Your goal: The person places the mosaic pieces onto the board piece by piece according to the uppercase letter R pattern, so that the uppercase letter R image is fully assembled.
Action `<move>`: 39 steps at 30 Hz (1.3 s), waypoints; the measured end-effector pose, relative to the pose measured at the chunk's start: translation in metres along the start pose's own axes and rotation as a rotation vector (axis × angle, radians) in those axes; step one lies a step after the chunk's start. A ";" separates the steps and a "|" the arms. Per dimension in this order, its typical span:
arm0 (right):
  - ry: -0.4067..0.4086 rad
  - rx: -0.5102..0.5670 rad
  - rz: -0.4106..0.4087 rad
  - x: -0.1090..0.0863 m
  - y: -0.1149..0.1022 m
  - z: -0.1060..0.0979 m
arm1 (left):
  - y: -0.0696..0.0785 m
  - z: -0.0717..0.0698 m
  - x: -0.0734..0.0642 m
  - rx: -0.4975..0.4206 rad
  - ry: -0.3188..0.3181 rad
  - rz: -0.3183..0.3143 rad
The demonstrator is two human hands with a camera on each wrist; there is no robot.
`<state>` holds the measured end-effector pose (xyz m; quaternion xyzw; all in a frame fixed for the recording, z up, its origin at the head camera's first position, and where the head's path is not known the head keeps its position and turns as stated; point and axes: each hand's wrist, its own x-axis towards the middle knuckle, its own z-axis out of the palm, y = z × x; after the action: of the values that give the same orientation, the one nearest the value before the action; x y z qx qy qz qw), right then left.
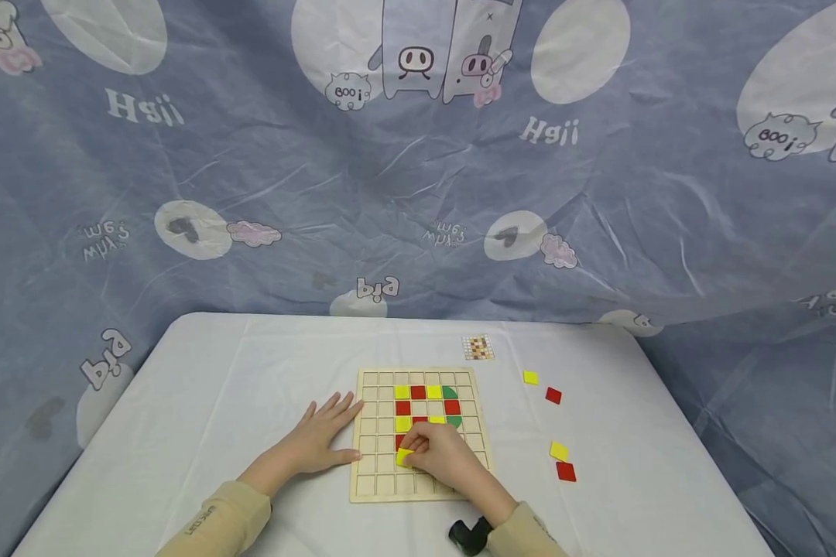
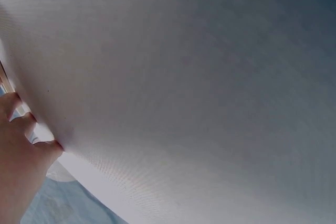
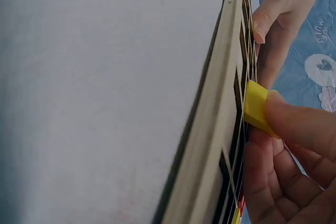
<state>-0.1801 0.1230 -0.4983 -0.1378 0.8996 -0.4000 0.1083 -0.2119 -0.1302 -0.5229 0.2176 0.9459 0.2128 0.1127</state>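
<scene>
A wooden grid board (image 1: 375, 486) lies on the table, with red, yellow and green tiles set in its middle squares. My right hand (image 1: 441, 455) pinches a yellow square tile (image 1: 403, 458) between thumb and fingers, low over the board just below a red tile (image 1: 399, 442). In the right wrist view this yellow tile (image 3: 256, 106) is tilted, one edge at the grid. My left hand (image 1: 318, 439) lies flat with fingers spread, fingertips and thumb at the board's left edge. Part of the tile pattern is hidden behind my right hand.
Loose on the table to the right are yellow tiles (image 1: 559, 450) and red tiles (image 1: 567, 472). A small printed pattern card (image 1: 477, 347) lies beyond the board. Close to the right sleeve sits a black object (image 1: 469, 535). A blue printed curtain (image 1: 390, 178) hangs behind the table.
</scene>
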 end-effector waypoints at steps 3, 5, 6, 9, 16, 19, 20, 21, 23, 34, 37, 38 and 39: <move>0.000 -0.032 -0.010 0.000 -0.001 0.001 | 0.000 -0.001 0.000 -0.001 -0.004 0.002; 0.000 -0.054 -0.015 0.001 -0.002 0.001 | 0.000 -0.001 0.000 -0.004 -0.003 0.003; 0.001 -0.064 -0.017 0.001 -0.002 0.002 | 0.000 -0.001 0.000 -0.003 -0.007 0.001; 0.009 -0.086 -0.022 0.001 -0.003 0.003 | 0.000 -0.001 0.000 -0.011 -0.003 0.007; 0.034 -0.115 -0.023 -0.002 -0.003 0.005 | 0.001 -0.001 0.000 -0.015 -0.005 0.009; 0.047 -0.099 -0.018 -0.003 -0.001 0.002 | 0.000 0.000 0.001 -0.010 -0.001 0.002; 0.054 -0.087 -0.018 -0.004 0.000 0.000 | 0.000 0.000 0.001 -0.009 0.002 0.000; 0.064 -0.073 -0.018 -0.005 0.002 -0.003 | 0.000 0.001 0.001 -0.009 0.004 -0.002; 0.088 -0.041 -0.021 -0.008 0.006 -0.011 | 0.001 0.001 0.001 -0.008 0.005 -0.006; 0.258 0.052 0.170 -0.035 0.047 -0.077 | 0.004 -0.004 -0.002 -0.013 0.001 0.008; 0.287 0.018 0.218 -0.046 0.065 -0.094 | 0.004 -0.004 -0.002 -0.014 0.005 0.009; 0.291 0.001 0.237 -0.050 0.071 -0.100 | 0.004 -0.004 -0.002 -0.014 0.005 0.008; 0.293 -0.014 0.260 -0.054 0.077 -0.105 | 0.003 -0.004 -0.002 -0.013 0.004 0.005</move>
<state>-0.1734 0.2629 -0.4829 0.0386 0.9187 -0.3921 0.0258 -0.2100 -0.1297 -0.5180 0.2190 0.9440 0.2198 0.1118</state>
